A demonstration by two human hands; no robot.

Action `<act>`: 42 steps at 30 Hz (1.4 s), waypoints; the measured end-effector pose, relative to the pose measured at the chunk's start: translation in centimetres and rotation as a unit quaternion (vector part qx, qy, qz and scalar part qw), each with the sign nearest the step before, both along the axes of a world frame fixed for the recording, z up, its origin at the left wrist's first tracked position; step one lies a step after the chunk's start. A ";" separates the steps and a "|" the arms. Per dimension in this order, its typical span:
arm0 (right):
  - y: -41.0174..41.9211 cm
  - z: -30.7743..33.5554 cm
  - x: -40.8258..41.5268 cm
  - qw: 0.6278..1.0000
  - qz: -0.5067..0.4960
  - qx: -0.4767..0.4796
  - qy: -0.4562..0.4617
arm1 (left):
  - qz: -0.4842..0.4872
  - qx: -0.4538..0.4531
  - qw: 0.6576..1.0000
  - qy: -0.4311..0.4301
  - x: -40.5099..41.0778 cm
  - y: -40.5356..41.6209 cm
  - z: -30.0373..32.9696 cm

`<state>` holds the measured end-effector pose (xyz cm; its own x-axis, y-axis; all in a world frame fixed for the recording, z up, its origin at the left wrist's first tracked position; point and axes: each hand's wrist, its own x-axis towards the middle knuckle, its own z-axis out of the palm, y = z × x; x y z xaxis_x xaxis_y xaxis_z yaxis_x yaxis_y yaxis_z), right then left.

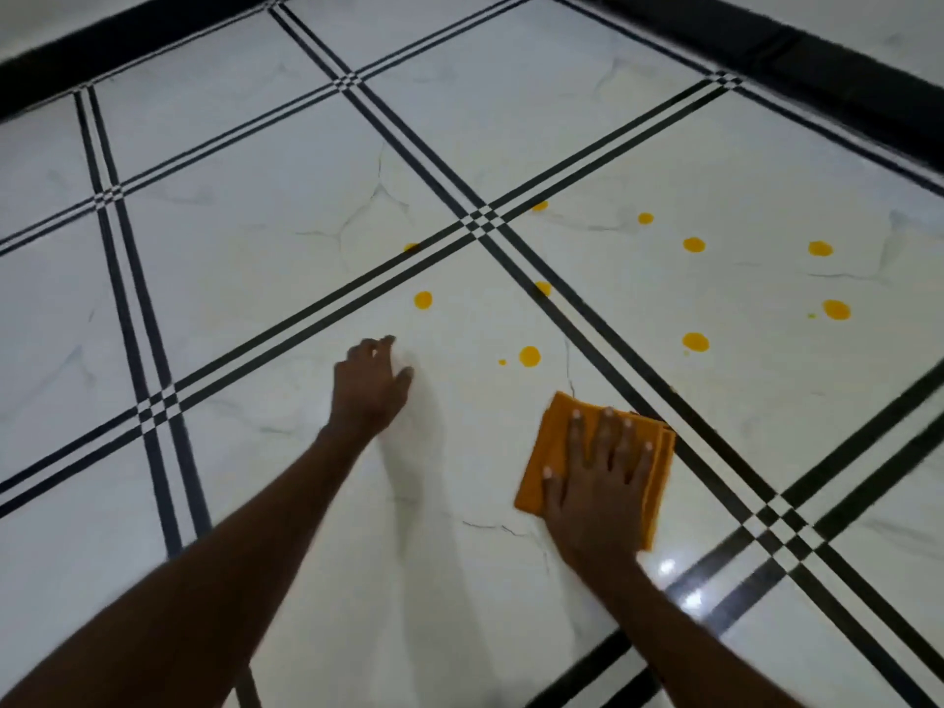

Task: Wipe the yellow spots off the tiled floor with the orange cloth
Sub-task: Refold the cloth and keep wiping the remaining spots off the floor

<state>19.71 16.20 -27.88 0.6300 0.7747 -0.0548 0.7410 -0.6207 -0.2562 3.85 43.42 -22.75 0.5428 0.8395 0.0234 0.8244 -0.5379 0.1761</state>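
Note:
My right hand (pixel 597 477) lies flat with spread fingers on the folded orange cloth (pixel 551 452), pressing it to the white tiled floor (pixel 255 278). My left hand (pixel 373 385) rests on the floor to the left of the cloth, fingers bent and apart, holding nothing. Several yellow spots lie beyond the hands: the nearest one (pixel 529 356) just above the cloth, another (pixel 423 299) above my left hand, and more on the tile to the right, such as one (pixel 695 342) and one (pixel 836 310).
Black double stripes (pixel 480 224) cross the white marble-look tiles. A black skirting (pixel 817 58) runs along the far edge at the top right, and another along the top left. Thin cracks mark some tiles.

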 end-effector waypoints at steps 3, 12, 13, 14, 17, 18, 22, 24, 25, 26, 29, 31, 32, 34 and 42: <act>5.3 -0.8 1.1 0.995 0.087 0.020 -0.033 | 0.038 0.011 0.996 0.081 -4.6 4.8 -2.2; 7.8 0.4 -2.7 0.990 0.140 -0.026 -0.016 | 0.040 -0.103 0.984 0.138 -6.8 7.5 -2.7; 8.4 0.1 -3.2 0.978 0.205 -0.028 -0.011 | 0.028 -0.115 0.982 0.150 -7.1 8.0 -2.1; 9.7 0.1 -2.3 0.968 0.248 -0.023 -0.009 | 0.019 -0.127 0.979 0.155 -7.3 8.5 -1.5; 13.1 0.1 2.9 0.974 0.217 -0.040 -0.054 | -0.001 -0.114 0.984 0.139 -8.6 8.7 -1.5; 13.1 0.2 4.0 0.986 0.152 -0.045 -0.049 | -0.003 -0.094 0.986 0.136 -9.1 8.5 -2.0; 11.6 0.5 -3.3 0.999 0.041 -0.012 -0.029 | 0.035 -0.074 0.992 0.097 -10.2 7.3 -4.1; 13.9 0.2 -7.1 0.983 0.184 0.012 0.000 | 0.048 -0.101 0.990 0.080 -9.9 7.4 -4.0; 16.4 -0.2 -8.2 0.967 0.255 0.024 -0.002 | 0.056 -0.106 0.990 0.073 -10.5 7.6 -3.7; 19.0 -0.4 -7.3 0.955 0.296 0.024 -0.003 | 0.055 -0.104 0.991 0.062 -10.4 7.8 -3.4; 23.7 -1.0 -2.1 0.967 0.251 0.008 -0.045 | 0.067 -0.072 0.993 0.072 -12.3 7.6 -3.1; 21.7 -0.9 -0.9 0.985 0.170 0.003 -0.042 | 0.089 -0.084 0.990 0.072 -13.5 7.0 -3.0; 19.9 -0.6 -1.7 0.990 0.137 0.015 -0.041 | 0.094 -0.092 0.989 0.071 -13.6 6.8 -3.1; 16.4 0.0 -5.9 0.989 0.140 0.018 -0.033 | 0.096 -0.107 0.987 0.070 -13.3 7.0 -3.1; 29.5 -1.0 -3.2 0.972 0.228 0.021 -0.044 | 0.068 -0.139 0.985 0.076 -14.3 8.2 -2.8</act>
